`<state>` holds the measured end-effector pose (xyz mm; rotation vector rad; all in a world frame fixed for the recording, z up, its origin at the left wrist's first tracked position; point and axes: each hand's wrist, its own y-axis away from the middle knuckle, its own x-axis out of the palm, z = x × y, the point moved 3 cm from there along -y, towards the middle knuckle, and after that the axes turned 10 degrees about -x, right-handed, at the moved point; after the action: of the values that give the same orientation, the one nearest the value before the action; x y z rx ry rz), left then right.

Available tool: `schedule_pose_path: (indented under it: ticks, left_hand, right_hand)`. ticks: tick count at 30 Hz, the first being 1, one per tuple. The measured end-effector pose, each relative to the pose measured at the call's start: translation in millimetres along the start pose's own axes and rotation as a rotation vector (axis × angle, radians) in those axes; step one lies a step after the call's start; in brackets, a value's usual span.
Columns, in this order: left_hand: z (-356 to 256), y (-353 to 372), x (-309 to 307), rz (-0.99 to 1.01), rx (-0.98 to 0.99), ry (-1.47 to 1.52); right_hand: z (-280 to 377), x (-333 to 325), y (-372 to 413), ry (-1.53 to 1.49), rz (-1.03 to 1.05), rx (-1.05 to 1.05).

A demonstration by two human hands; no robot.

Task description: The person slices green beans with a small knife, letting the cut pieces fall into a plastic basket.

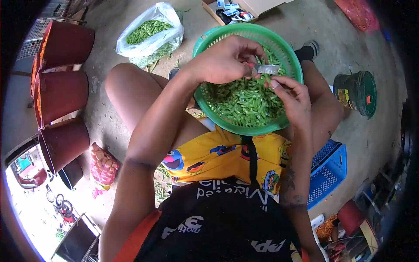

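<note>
My left hand [229,59] is closed on a small knife [267,69] with a short metal blade and a bit of red at its handle. The blade points right, toward my right hand [293,97]. A small green pod [267,80] is pinched between my right thumb and fingers, just below the blade. Both hands are over a green plastic basket [244,130] between my legs. Many cut green pieces [251,105] lie in the basket. Part of the basket's far side is hidden behind my left hand.
A clear plastic bag [172,37] of green pods lies at the upper left. Dark red buckets [67,98] line the left side, near a mesh bag [103,165]. To the right are a dark green bucket [355,94] and a blue crate [327,174]. An open cardboard box [262,6] sits beyond the basket.
</note>
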<state>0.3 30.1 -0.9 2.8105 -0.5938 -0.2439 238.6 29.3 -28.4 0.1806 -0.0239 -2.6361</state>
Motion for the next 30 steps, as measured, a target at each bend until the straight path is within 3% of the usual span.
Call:
schedule_pose_path:
  ticks: [3,5,8,11,20,26,30]
  left_hand:
    - [-1.8,1.0,-1.2,-0.005,-0.032,-0.004]
    - [-3.1,2.8,-2.2,-0.025,-0.068,-0.007]
    - [3.5,0.9,-1.6,0.003,-0.062,0.123]
    - [0.2,3.1,-0.7,0.029,-0.044,0.122]
    - [-1.1,4.1,12.3,0.193,-0.08,-0.032]
    - [1.8,3.5,-12.4,0.077,-0.076,0.116]
    - [-6.9,3.4,27.0,0.179,-0.064,-0.056]
  right_hand:
    - [-0.1,2.0,4.9,0.012,-0.111,-0.012]
    - [7.0,1.9,9.7,0.176,-0.171,-0.085]
    - [8.1,3.7,18.2,0.04,-0.069,0.098]
    - [7.4,4.2,26.2,-0.089,-0.11,0.045]
    - [19.7,-7.6,45.4,-0.001,-0.04,0.028]
    - [11.0,-24.1,56.9,-0.018,-0.103,0.017]
    - [10.1,-17.1,55.0,0.008,-0.092,0.016]
